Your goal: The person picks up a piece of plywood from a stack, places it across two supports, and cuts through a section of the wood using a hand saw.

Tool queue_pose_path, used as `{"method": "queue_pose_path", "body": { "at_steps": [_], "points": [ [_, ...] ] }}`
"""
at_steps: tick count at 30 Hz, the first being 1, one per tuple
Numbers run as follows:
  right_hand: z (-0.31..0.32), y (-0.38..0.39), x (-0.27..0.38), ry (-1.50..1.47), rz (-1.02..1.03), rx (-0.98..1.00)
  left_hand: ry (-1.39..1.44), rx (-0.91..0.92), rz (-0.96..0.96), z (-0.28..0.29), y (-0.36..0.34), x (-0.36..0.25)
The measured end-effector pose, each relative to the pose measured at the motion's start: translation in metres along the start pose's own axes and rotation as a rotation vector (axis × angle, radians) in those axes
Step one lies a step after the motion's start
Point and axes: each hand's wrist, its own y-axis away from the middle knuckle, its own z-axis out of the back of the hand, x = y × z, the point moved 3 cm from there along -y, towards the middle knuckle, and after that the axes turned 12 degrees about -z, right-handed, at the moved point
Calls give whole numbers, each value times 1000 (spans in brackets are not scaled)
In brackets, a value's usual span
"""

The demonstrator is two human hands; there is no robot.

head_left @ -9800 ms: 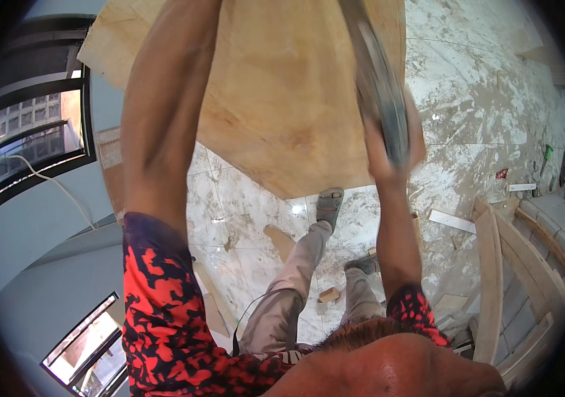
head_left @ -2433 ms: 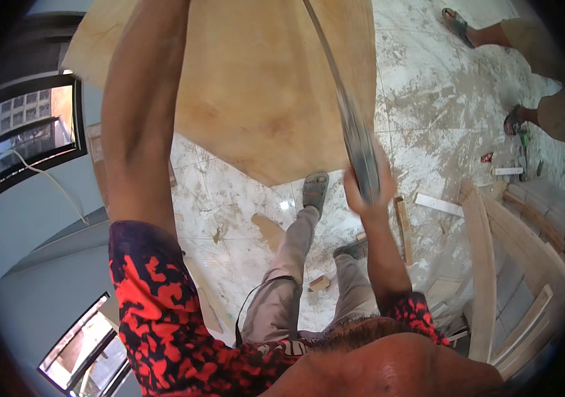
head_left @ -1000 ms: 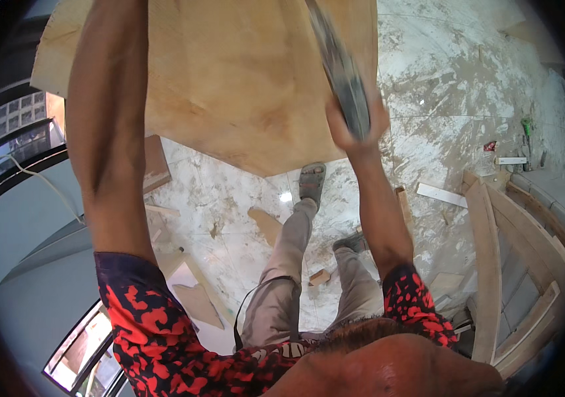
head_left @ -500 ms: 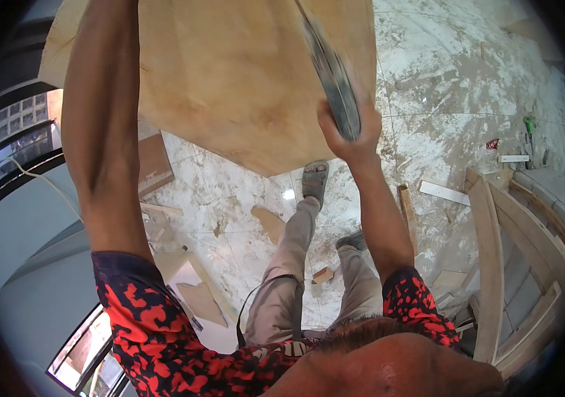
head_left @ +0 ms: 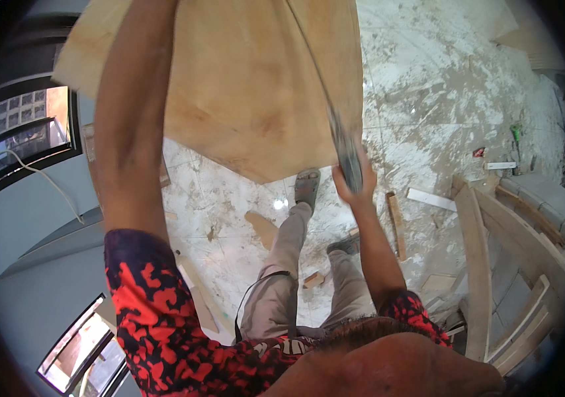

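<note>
Indoor building site: smeared floor [head_left: 421,92], wood offcuts [head_left: 396,226].

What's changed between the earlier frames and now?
The right hand has drawn the long grey tool back toward the body since half a second ago. Another person's legs, at upper right 2.4 seconds ago, are out of view. The right hand took up or released nothing; the left hand is out of view. Unchanged: right-hand grip, wooden board, wooden frame.

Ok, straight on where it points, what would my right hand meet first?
Your right hand, gripping a long grey tool, would probably meet the large tan wooden sheet, though depth is unclear.
</note>
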Motion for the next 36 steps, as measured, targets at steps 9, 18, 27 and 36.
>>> {"method": "queue_pose_path", "body": {
  "at_steps": [9,18,27,36],
  "points": [
    [237,301,29,311,-953,98,331,192,377,-12,3,7],
    [310,375,67,390,-856,-269,428,222,124,124,3,-28],
    [321,400,121,-302,-1105,-571,792,312,-69,369,39,-97],
    [365,396,136,-417,-957,-765,832,410,-23,484,101,-121]
  ]
}}
